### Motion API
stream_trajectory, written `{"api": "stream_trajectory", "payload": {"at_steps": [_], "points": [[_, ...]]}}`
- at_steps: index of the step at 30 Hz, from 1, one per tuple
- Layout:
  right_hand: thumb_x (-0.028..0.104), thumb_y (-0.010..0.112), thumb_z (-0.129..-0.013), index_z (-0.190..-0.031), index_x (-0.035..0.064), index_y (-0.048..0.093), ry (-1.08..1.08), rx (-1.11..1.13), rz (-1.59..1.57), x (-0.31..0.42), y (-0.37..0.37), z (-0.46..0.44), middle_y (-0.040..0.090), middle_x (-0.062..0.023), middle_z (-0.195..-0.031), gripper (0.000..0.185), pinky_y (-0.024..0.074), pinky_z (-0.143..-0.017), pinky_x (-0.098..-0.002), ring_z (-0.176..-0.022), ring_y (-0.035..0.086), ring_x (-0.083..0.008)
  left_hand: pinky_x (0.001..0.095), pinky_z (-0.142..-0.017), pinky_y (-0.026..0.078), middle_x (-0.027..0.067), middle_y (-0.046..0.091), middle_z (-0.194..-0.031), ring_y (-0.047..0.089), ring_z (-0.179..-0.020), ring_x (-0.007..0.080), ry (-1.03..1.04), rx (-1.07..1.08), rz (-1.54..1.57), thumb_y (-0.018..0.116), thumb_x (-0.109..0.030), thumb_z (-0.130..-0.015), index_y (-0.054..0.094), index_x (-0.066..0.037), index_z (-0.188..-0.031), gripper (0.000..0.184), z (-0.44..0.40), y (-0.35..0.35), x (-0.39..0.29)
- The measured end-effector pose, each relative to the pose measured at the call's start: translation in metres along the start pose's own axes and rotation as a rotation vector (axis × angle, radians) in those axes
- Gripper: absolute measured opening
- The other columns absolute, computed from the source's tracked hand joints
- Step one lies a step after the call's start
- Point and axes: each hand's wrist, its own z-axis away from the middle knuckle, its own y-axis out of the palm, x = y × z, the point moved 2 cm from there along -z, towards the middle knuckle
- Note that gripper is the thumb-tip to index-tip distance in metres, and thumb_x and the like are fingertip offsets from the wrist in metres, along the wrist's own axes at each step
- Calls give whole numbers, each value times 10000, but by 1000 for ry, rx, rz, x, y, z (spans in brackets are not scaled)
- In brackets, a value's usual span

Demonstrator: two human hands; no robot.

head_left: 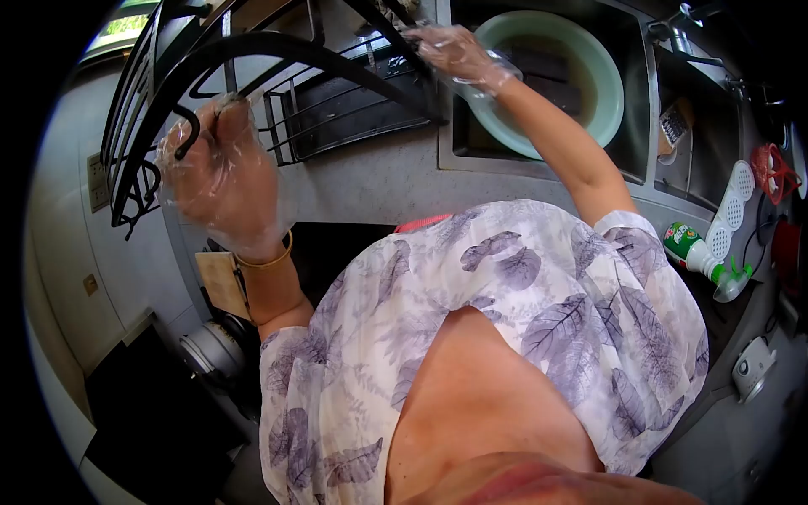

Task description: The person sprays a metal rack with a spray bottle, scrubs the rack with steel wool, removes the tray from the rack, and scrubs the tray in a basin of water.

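Observation:
A black metal rack point(311, 52) with curved bars and hooks is tilted up over the counter at the upper left. My left hand point(223, 172), in a clear plastic glove, is closed round one of its bars, beside a hook. In a clear glove too, my right hand point(459, 57) is at the rack's right side, its fingers bent by a dark bar. A crumpled greyish-brown thing point(399, 12) shows just past those fingertips; what they pinch is too small to tell.
A pale green basin point(613, 84) with murky water and a dark submerged thing is in the sink point(640, 160). At right are a grater point(673, 124), a green-and-white spray bottle point(692, 251) and a white perforated strip point(730, 210). A black tray point(353, 105) lies behind the rack's bars.

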Motion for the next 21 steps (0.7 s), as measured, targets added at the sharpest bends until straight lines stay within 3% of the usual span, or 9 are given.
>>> {"api": "stream_trajectory", "payload": {"at_steps": [3,6,9,10,13,15,19,20,21], "points": [[204,525,-787,-996,62,639,29,-83,-216,13,-6,33,648,-143,-866,277,488,-689,-346,-740,620,-264,220,-562,464,80,638,-686,566,-587,103,-2,-51,25,650,-58,-793,625,32,-787,94,2,4,0],[161,532,-771,-957,30,643,216,172,-130,12,-36,52,657,-123,-817,253,481,-659,-306,-689,615,-240,215,-560,462,78,638,-687,562,-586,97,39,-38,-35,663,-72,-787,625,31,-787,109,0,4,0],[133,528,-758,-919,32,647,421,175,-390,10,-53,67,654,-110,-751,224,478,-629,-288,-646,603,-212,211,-550,458,77,638,-682,563,-584,93,33,-64,-60,668,-84,-786,627,24,-787,116,0,7,2],[137,543,-780,-991,56,630,372,127,-334,17,-52,64,647,-114,-792,243,492,-617,-293,-661,595,-189,209,-546,457,77,639,-681,564,-583,92,27,-73,-69,669,-88,-786,627,22,-787,118,2,6,3],[164,564,-803,-1109,109,582,-198,113,18,42,-33,42,636,-118,-874,311,508,-635,-306,-734,607,-191,209,-543,456,78,645,-689,573,-596,88,73,-47,-63,672,-107,-788,634,13,-781,126,0,4,6],[205,571,-817,-1207,163,514,-171,265,455,47,1,39,623,-100,-943,396,515,-685,-297,-817,609,-197,211,-537,456,76,649,-690,580,-585,96,73,-61,29,676,-109,-783,640,4,-774,119,0,6,10],[193,563,-810,-1099,125,596,-89,70,15,44,-3,45,637,-122,-908,298,513,-707,-334,-810,619,-251,210,-516,448,68,652,-672,583,-546,109,237,-107,-42,689,-108,-769,647,-11,-758,107,-1,4,12],[169,564,-797,-1048,83,614,199,178,-181,45,-11,54,644,-143,-874,270,503,-718,-354,-799,620,-287,208,-499,436,57,647,-644,582,-520,113,202,-104,-93,700,-112,-756,648,-21,-744,106,-2,4,7],[162,562,-795,-1049,74,610,163,130,-166,21,-14,78,643,-151,-863,273,497,-728,-356,-804,618,-295,208,-500,435,55,645,-639,583,-523,111,187,-61,-63,702,-117,-755,649,-24,-742,108,-2,28,2]]}}
